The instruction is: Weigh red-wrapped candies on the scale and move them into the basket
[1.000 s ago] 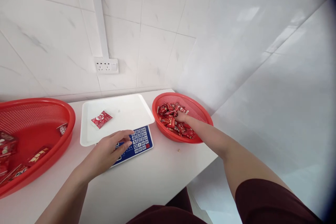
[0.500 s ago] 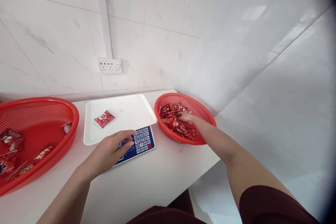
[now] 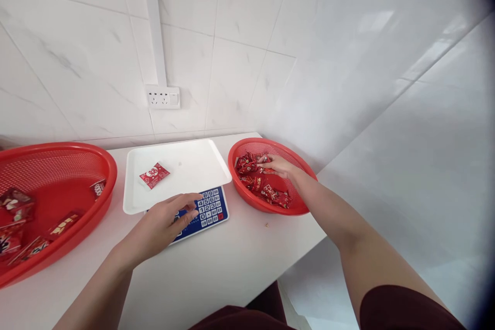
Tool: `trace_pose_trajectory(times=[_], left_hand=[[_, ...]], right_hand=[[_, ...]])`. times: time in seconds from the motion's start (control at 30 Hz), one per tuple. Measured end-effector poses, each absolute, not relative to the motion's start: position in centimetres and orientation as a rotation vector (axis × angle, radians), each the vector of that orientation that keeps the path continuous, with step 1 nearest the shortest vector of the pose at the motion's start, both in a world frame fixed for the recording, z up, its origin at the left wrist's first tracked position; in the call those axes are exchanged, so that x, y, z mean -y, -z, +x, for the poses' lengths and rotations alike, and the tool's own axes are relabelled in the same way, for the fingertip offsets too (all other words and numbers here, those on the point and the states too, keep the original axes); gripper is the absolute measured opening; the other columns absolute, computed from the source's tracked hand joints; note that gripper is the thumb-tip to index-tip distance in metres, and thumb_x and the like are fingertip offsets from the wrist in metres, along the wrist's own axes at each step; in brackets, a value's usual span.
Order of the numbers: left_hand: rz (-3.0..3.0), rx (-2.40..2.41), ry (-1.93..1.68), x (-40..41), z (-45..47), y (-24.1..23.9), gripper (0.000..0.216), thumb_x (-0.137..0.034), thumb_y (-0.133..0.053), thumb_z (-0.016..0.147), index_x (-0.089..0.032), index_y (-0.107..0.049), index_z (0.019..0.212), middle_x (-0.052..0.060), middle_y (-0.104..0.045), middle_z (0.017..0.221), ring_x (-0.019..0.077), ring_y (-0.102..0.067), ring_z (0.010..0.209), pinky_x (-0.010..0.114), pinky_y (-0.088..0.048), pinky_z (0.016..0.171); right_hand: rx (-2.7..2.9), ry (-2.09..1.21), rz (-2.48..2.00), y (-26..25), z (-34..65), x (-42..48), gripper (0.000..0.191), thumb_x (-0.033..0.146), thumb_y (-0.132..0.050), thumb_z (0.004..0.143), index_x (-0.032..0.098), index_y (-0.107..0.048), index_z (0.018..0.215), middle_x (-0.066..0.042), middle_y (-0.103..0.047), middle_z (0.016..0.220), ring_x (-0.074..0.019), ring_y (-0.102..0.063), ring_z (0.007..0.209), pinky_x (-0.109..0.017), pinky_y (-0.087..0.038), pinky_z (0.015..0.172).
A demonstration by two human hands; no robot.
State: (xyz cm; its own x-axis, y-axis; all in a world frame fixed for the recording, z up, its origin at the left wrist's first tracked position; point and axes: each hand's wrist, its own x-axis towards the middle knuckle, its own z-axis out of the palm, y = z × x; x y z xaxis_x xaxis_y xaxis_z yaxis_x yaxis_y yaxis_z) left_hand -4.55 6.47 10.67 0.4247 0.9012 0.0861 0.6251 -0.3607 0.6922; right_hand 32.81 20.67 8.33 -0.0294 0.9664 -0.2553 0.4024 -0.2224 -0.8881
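Observation:
My left hand [image 3: 168,220] hovers over the blue keypad [image 3: 212,211] of a weighing scale, thumb and fingers apart and holding nothing. On the scale's white tray [image 3: 189,160] lies a single red packet [image 3: 155,175] with a white printed emblem. My right hand [image 3: 281,166] is inside the right red basket [image 3: 297,157]. Its fingers are bent around a small red-orange packet [image 3: 267,170], partly hidden under them. Several other red packets [image 3: 273,193] lie loose in the basket around and below that hand.
A larger red basket [image 3: 91,157] with several packets [image 3: 17,203] stands at the left. All rest on a white table [image 3: 232,252]. A tiny crumb [image 3: 266,225] lies before the right basket. Behind is a tiled wall with a socket [image 3: 163,97].
My right hand has shifted a little up and back within the right basket, and the packets there have moved apart. My left hand and the packet on the tray stay put.

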Motion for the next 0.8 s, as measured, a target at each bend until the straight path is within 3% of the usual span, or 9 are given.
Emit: trace_pose_trajectory(times=[0.17,0.37,0.53,0.67,0.8], left_hand=[[1.924,-1.205,-0.691,-6.4,-4.1,-10.6,0.038,-0.045,-0.045,0.086,-0.028,-0.051,0.119,0.005,-0.061,0.108,0.0226,-0.059,0.096,0.033,-0.052,0.076],[1.192,-0.793,-0.921,-5.5,-2.3,-11.0,0.057,-0.041,-0.050,0.087,-0.034,-0.024,0.136,0.010,-0.043,0.131,0.0221,-0.054,0.109,0.038,-0.052,0.082],[0.681,-0.529,-0.939,-5.7,-1.2,-10.8,0.045,-0.047,-0.045,0.088,-0.031,-0.039,0.129,0.010,-0.050,0.123,0.0216,-0.061,0.097,0.042,-0.055,0.077],[0.439,-0.554,-1.038,-6.4,-1.6,-10.2,0.036,-0.045,-0.049,0.087,-0.021,-0.055,0.113,0.006,-0.059,0.098,0.0185,-0.065,0.086,0.029,-0.057,0.067],[0.317,-0.623,-1.085,-7.0,-2.1,-10.0,0.024,-0.037,-0.055,0.085,-0.020,-0.059,0.102,0.002,-0.060,0.090,0.0152,-0.067,0.077,0.021,-0.057,0.057]], right_hand=[[1.425,-1.205,-1.539,-11.9,31.8,-20.1,0.023,0.028,-0.070,0.068,0.019,-0.052,0.080,-0.004,-0.064,0.087,-0.0155,-0.061,0.079,-0.026,-0.050,0.068],[1.576,-1.398,-1.171,-15.5,24.0,-16.4,0.028,0.033,-0.073,0.065,0.021,-0.054,0.081,-0.002,-0.065,0.087,-0.0162,-0.063,0.075,-0.029,-0.050,0.066],[1.855,-1.641,-0.882,-15.2,16.3,-13.2,0.023,0.031,-0.074,0.065,0.020,-0.060,0.080,-0.001,-0.065,0.085,-0.0150,-0.061,0.079,-0.029,-0.049,0.070],[1.917,-1.659,-0.892,-14.3,12.9,-13.0,0.025,0.035,-0.071,0.068,0.021,-0.060,0.085,0.000,-0.063,0.086,-0.0157,-0.061,0.077,-0.032,-0.051,0.071],[1.942,-1.599,-0.957,-14.1,11.5,-13.6,0.026,0.036,-0.067,0.073,0.022,-0.059,0.093,0.000,-0.063,0.087,-0.0150,-0.061,0.079,-0.033,-0.050,0.075]])
